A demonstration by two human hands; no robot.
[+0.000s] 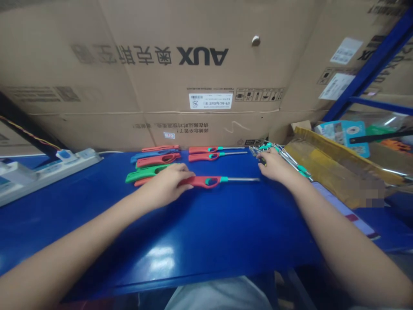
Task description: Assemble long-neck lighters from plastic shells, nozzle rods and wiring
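A red stick lighter (209, 181) with a teal collar and a long metal tube points right on the blue table. My left hand (171, 183) is closed round its handle end. Under and behind this hand lie a green lighter handle (145, 173) and an orange-red one, partly covered. My right hand (274, 165) is at the back right, fingers curled together by a pile of metal lighter tubes with teal ends (292, 160). A small dark and yellow bit shows at its fingertips, too small to name.
Two red lighters (201, 156) lie at the back, near red and blue handles (158, 160). A power strip (48, 174) stands left. On the right are a phone-like flat device (346, 211) and a taped cardboard box (332, 165). A large carton (145, 90) walls off the back.
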